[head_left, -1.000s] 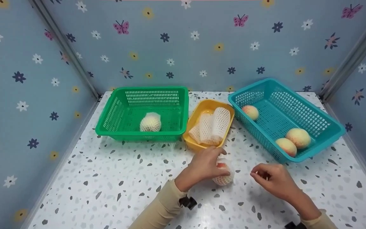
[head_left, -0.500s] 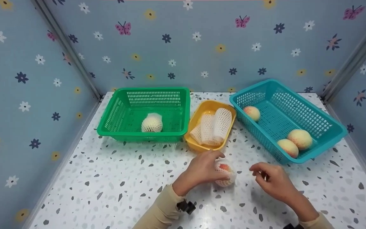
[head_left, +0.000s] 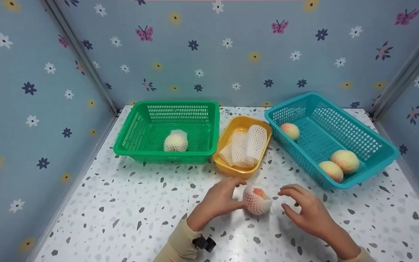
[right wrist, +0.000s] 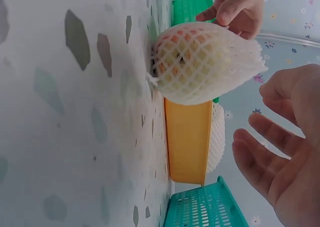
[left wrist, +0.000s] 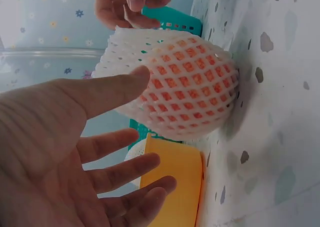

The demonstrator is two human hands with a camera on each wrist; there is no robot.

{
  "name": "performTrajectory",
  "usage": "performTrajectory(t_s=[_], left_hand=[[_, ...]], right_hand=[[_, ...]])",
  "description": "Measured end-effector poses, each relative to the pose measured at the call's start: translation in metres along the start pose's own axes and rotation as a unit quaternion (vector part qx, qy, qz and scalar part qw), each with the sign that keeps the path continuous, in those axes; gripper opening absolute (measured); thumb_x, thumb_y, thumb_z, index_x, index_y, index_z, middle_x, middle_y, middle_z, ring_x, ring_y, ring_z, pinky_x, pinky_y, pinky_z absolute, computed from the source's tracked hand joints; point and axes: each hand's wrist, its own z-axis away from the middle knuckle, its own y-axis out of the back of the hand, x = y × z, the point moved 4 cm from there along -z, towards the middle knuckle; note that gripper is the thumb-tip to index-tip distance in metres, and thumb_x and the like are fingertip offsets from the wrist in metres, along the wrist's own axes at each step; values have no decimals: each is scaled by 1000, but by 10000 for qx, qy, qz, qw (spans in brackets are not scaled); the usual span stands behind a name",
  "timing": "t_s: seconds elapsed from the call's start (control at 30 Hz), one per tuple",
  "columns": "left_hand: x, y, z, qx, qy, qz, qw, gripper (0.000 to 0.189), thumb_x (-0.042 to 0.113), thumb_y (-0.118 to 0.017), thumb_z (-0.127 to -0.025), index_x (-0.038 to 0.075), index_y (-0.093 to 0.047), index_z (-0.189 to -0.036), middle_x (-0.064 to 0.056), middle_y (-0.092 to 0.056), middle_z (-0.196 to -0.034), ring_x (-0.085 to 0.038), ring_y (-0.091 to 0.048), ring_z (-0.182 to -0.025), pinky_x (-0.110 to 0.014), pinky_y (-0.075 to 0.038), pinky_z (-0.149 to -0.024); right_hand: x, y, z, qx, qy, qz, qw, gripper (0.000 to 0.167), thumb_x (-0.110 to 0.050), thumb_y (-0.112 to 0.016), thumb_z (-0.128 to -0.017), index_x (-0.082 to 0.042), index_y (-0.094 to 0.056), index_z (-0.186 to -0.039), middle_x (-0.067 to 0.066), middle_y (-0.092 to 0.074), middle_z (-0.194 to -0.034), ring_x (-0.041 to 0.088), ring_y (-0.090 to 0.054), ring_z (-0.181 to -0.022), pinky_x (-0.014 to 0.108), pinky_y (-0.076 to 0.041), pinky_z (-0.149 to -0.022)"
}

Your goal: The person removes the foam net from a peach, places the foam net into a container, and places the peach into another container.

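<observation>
A peach [head_left: 256,203] in a white foam net sleeve stands on the speckled tabletop between my hands. Red skin shows through the net's top opening in the head view. My left hand [head_left: 218,200] is at its left side, thumb tip right at the net and the other fingers spread apart. In the left wrist view that thumb overlaps the netted peach [left wrist: 185,87]. My right hand [head_left: 311,211] hovers to the right, fingers parted and loosely bent, with a gap to the peach. The right wrist view shows the sleeve's loose end [right wrist: 247,54] extending past the fruit.
Behind the hands, a yellow tray [head_left: 227,169] contains several empty foam nets [head_left: 256,142]. A green basket [head_left: 166,154] at left holds one netted peach [head_left: 176,141]. At right, a blue basket [head_left: 375,171] has three bare peaches [head_left: 344,161]. Patterned walls enclose the table.
My left hand has loosened from around the netted peach and drawn back left, uncovering it. The right hand's fingers have spread from a curl and moved slightly nearer.
</observation>
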Motion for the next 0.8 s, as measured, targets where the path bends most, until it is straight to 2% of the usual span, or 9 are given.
performTrajectory(t_s=[0.17, 0.27, 0.4, 0.53, 0.7, 0.8], left_hand=[[-8, 0, 5, -31, 187, 21, 9998, 53, 30, -80, -80, 15, -60, -126, -3, -60, -121, -20, -58, -107, -37, -49, -84], [-12, 2, 7, -33, 255, 7, 9997, 51, 23, -79, -81, 15, -59, -127, -4, -61, -121, -20, -58, -106, -38, -49, -84], [-15, 3, 9, -36, 260, 0, 9997, 50, 20, -79, -80, 15, -59, -126, -6, -62, -119, -21, -59, -105, -38, -49, -84], [-17, 3, 11, -21, 259, 20, 9997, 49, 21, -78, -79, 14, -60, -125, -6, -62, -119, -22, -59, -107, -38, -49, -84], [-19, 2, 14, -41, 344, -16, 9994, 48, 19, -77, -80, 14, -60, -124, -6, -62, -117, -21, -59, -104, -39, -49, -83], [-21, 2, 16, -82, 382, -15, 9992, 48, 18, -77, -79, 14, -60, -125, -7, -62, -116, -21, -58, -101, -38, -49, -81]], right_hand=[[-11, -5, -8, -55, 306, 390, 9988, 49, -7, -79, -77, -22, -63, -122, -3, -58, -125, 11, -58, -106, 32, -55, -73], [-19, -11, -15, -175, 515, 588, 9968, 53, -6, -77, -76, -19, -62, -125, -2, -56, -127, 14, -58, -107, 34, -55, -76], [-27, -20, -23, -352, 800, 787, 9931, 60, -5, -76, -75, -17, -58, -131, 3, -54, -130, 18, -58, -108, 35, -55, -74], [-34, -27, -29, -607, 870, 1024, 9891, 64, -9, -78, -74, -17, -56, -134, 4, -55, -130, 19, -56, -112, 36, -56, -67], [-38, -35, -36, -957, 778, 1196, 9851, 55, -9, -79, -76, -17, -61, -127, -2, -62, -116, 15, -57, -102, 32, -54, -64], [-39, -38, -40, -931, 866, 1159, 9851, 43, -4, -78, -74, -16, -67, -114, -3, -64, -103, 14, -58, -92, 31, -53, -64]])
